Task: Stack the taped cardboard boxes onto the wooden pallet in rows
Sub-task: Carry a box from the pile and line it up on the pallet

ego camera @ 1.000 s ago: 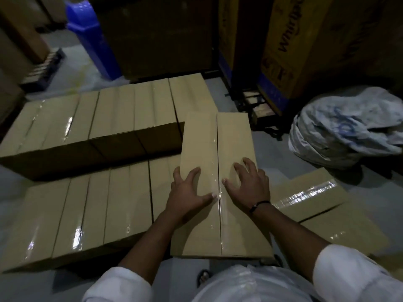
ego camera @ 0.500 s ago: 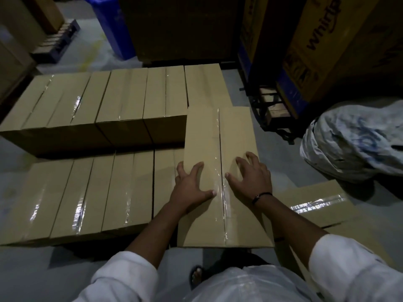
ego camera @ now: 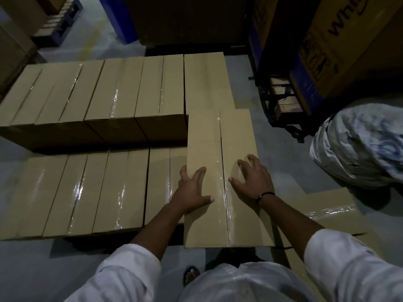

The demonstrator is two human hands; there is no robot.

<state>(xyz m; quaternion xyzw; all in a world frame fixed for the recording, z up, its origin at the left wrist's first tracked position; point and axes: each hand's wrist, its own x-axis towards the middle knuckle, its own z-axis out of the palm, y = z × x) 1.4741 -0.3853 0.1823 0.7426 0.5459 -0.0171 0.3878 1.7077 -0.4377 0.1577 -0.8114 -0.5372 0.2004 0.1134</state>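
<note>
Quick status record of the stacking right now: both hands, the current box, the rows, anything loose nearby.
left hand: flat on top of the current box, near its left edge
right hand: flat on the same box, fingers spread, right of the tape seam
current box: taped, at the right end of the near row
near row: taped boxes side by side, lower
far row: taped boxes side by side, taller
loose box: on the floor, right of the current box
white sack: on the floor, far right
</note>
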